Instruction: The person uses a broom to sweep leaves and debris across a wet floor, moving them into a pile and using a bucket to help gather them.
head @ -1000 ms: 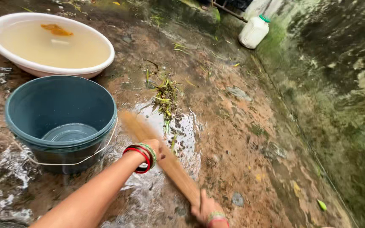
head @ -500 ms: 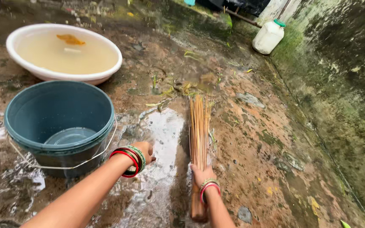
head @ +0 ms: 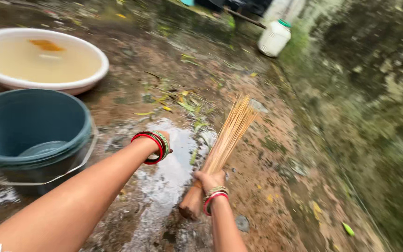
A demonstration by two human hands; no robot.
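Our right hand [head: 209, 180] has its fingers wrapped tight round the bound neck of a straw-coloured broom of thin stiff sticks [head: 225, 140]; the butt end points back at us, the bristles fan out up and to the right over the wet, mottled brown concrete floor [head: 267, 154]. Our left hand [head: 164, 140], wrist ringed with red and green bangles [head: 152, 147], hangs over a shiny puddle [head: 173, 163]; we cannot tell how its fingers are set. Left: a round teal plastic bucket [head: 29, 121] with a wire handle, a little water at the bottom. Beyond it, a wide white basin [head: 89, 77] of cloudy yellowish water. Far off, a white plastic jug with a green cap [head: 273, 38] beside a mossy wall [head: 374, 93].
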